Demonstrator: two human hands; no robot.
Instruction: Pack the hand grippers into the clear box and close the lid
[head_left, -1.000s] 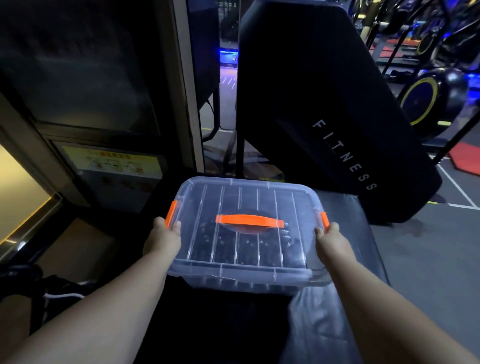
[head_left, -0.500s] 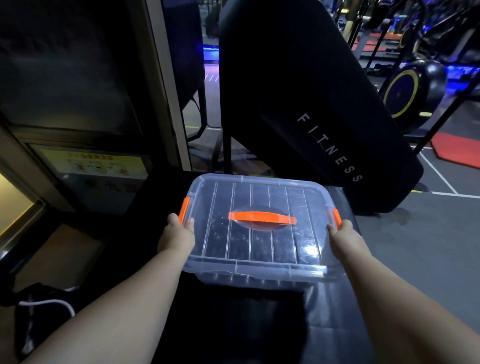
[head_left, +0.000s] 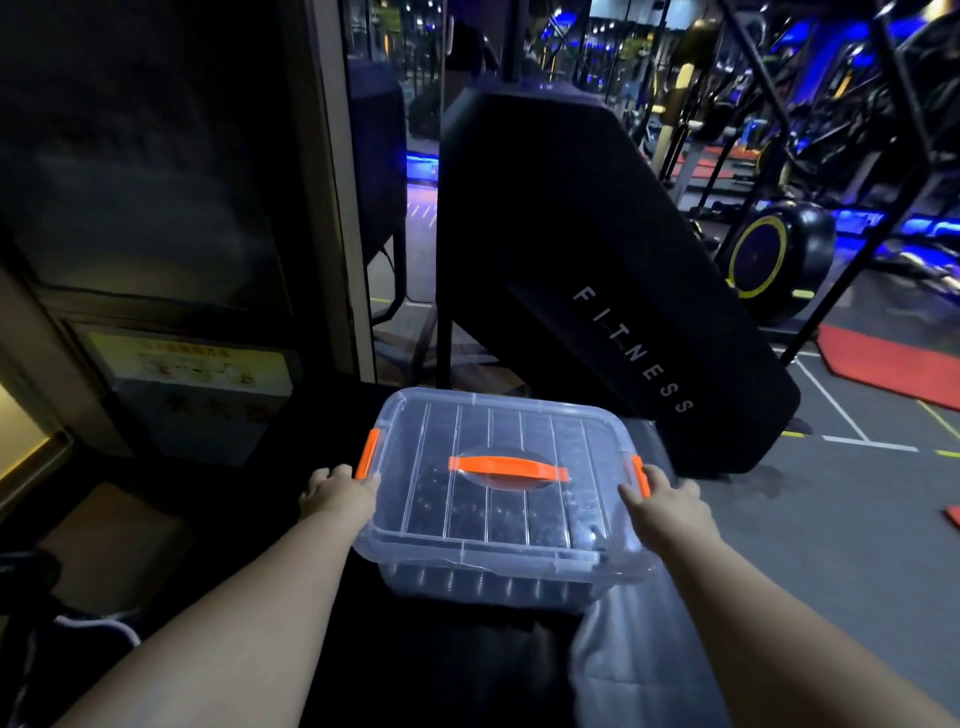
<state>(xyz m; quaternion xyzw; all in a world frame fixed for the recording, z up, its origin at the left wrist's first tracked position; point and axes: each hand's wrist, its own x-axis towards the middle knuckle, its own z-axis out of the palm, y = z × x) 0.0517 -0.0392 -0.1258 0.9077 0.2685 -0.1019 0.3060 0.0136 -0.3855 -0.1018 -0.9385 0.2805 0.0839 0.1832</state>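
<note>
Item: clear ribbed plastic box (head_left: 467, 569), lid (head_left: 519, 431) down, dark hand grippers (head_left: 447, 499) inside, on black padded bench (head_left: 467, 670). Your left hand (head_left: 337, 493) and right hand (head_left: 667, 504) gripped its ends at the orange latches (head_left: 367, 453). Risk: an unclicked latch could free the lid. Long axis, orange handle (head_left: 506, 467) too, ran across you.

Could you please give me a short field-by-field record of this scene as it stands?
box: clear box on a dark padded bench
lid: lid on, orange handle on top
latches: orange left latch and right latch
contents: dark hand grippers, seen through the plastic
left hand: at the left latch, finger curl unclear
right hand: at the right latch, finger curl unclear
behind: black machine lettered FITNESS
</note>
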